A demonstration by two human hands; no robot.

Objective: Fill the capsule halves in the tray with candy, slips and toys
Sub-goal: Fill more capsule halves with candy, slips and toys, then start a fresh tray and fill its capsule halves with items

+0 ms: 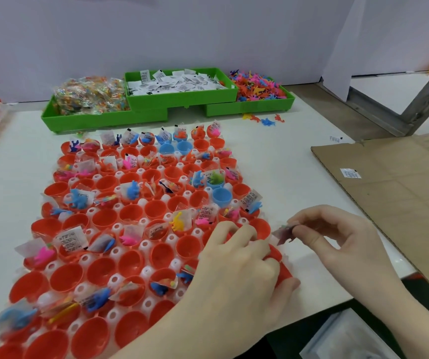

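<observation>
Red plastic capsule halves (133, 216) wait in the white moulded tray (146, 274). The left hand (236, 270) rests on it with fingers curled, seemingly steadying it. The right hand (337, 237) pinches a small crinkly packet (282, 233), ready to drop in.

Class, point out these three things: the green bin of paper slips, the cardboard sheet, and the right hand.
green bin of paper slips (182, 98), head view, front wall.
cardboard sheet (402, 193), head view, bare middle.
right hand (337, 237), head view, back of hand.

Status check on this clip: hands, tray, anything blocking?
Left hand resting on tray. Right hand pinching small packet. Many capsule halves unfilled. Nothing blocking.
</observation>
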